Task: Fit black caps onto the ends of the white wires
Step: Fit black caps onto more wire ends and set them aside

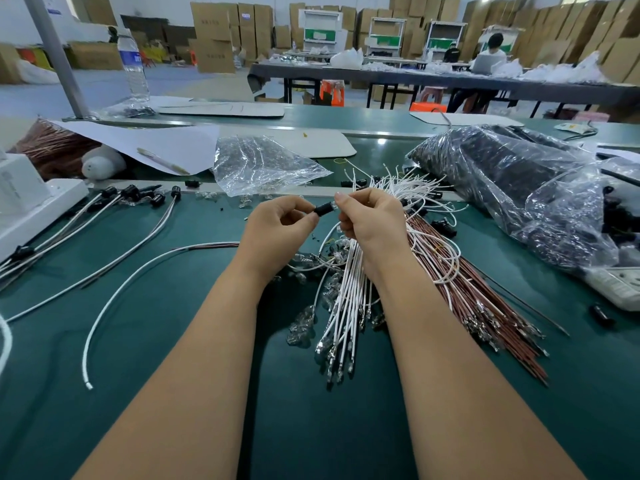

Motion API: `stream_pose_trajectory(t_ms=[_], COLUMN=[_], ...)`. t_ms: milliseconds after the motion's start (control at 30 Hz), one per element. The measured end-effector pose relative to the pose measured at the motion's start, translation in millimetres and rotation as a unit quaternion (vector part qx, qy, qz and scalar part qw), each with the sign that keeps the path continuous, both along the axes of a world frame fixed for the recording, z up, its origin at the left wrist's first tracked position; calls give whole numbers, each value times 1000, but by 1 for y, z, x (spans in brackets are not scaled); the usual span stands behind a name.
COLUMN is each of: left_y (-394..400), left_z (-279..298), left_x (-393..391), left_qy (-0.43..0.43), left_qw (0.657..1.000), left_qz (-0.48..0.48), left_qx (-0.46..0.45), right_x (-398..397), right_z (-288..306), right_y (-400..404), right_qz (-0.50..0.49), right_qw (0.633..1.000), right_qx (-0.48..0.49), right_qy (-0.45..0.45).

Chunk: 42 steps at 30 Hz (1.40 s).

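- Left hand (277,226) pinches the black cap (323,208) between thumb and forefinger; right hand (372,220) pinches at the cap's other end, apparently gripping a white wire (327,237) whose end is hidden by the fingertips
- Cap position: raised above the green bench (173,306), between both hands, just over the white wire bundle (346,299)
- Recommended: keep wire and cap on one axis, push straight in, and grip the wire close to its end so it does not buckle
- Pose: both forearms reach forward, converging; wrists raised, remaining fingers curled
- Capped wires (138,209) lie at far left; the bag of caps (512,188) lies at right
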<state>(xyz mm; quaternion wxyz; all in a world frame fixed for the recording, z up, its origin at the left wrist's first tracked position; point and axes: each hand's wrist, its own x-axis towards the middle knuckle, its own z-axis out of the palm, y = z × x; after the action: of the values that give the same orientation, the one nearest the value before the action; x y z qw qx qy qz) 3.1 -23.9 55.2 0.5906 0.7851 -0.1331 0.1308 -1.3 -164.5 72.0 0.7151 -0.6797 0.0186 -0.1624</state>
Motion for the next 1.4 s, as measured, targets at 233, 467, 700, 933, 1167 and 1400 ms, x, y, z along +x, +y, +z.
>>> stream_pose_trajectory(t_ms=[233,467,700,933,1167,1400], left_y=[-2,0,3,2,3,3], left_z=[1,2,2,1,-1,-2], left_x=[-1,-1,1,1,-1,0], left_qy=[-35,-35,-21,-12,-10,-1], left_qw=[999,999,999,999,999,999], left_qz=[25,31,27,29,7,-6], left_qx=[20,8,-13,-39,-46,-47], right_x=[-2,0,1,1,-1,-4], right_z=[1,0,-1,-8,-11,-9], right_y=[0,-2,-1,4,3,6], right_qz=[11,30,33,41,39,50], right_qw=[1000,999,999,997,998,997], right_qx=[-15,-9,-34,-57,-47,-61], right_qy=[-7,17,15,13,4,-15])
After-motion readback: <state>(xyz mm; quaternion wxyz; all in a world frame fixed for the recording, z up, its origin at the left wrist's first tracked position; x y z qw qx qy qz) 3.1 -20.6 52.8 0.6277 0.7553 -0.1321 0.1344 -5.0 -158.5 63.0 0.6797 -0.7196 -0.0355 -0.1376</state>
